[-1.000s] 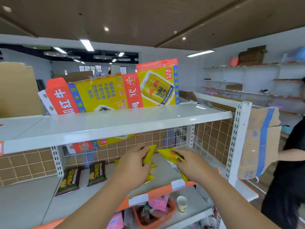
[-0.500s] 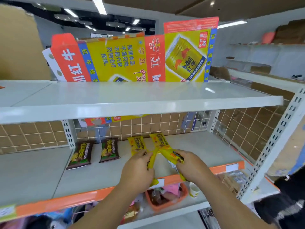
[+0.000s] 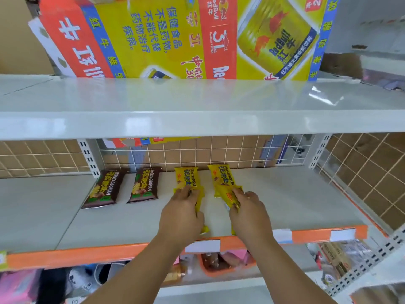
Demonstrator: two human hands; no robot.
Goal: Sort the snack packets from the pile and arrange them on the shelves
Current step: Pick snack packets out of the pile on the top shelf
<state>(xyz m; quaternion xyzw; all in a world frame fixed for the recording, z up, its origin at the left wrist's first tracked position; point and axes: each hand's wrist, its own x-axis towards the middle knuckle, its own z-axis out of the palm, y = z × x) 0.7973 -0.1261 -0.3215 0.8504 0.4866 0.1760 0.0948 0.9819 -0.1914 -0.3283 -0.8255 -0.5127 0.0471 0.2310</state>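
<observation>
Shelf [image 3: 295, 200]: a grey board with an orange front strip and wire mesh at its back.
Brown packets [image 3: 143, 183]: two lay flat at the shelf's back left, side by side, long axes running front to back.
Yellow packets [image 3: 186, 178]: two lay flat at the shelf's back middle, a gap between them, long axes front to back, far ends toward the mesh.
Left hand [image 3: 182, 213]: palm down over the shelf's middle, fingers curled round a third packet [image 3: 202, 195] lying front to back under the palm.
Right hand [image 3: 247, 213]: just beside the left, fingers pinching a fourth packet [image 3: 230, 197], which pointed toward the shelf's back left and overlapped the right yellow one.
Carton [image 3: 175, 36]: stood on the board above the shelf.
Basket [image 3: 219, 267]: orange, below the shelf.
</observation>
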